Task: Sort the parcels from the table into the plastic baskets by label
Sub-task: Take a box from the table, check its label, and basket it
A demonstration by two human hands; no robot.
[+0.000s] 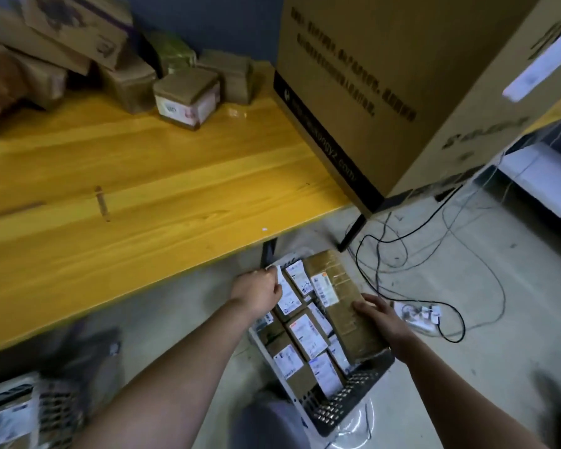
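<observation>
A plastic basket stands on the floor below the table edge, packed with several small labelled parcels. A long brown taped parcel with a white label lies along the basket's right side. My right hand grips the near right edge of this long parcel. My left hand reaches into the basket's far left corner, fingers curled on a white-labelled parcel there. More cardboard parcels are piled at the back left of the yellow wooden table.
A very large cardboard box stands on the table's right end. Tangled cables and a power strip lie on the floor right of the basket. A second basket with parcels sits at bottom left.
</observation>
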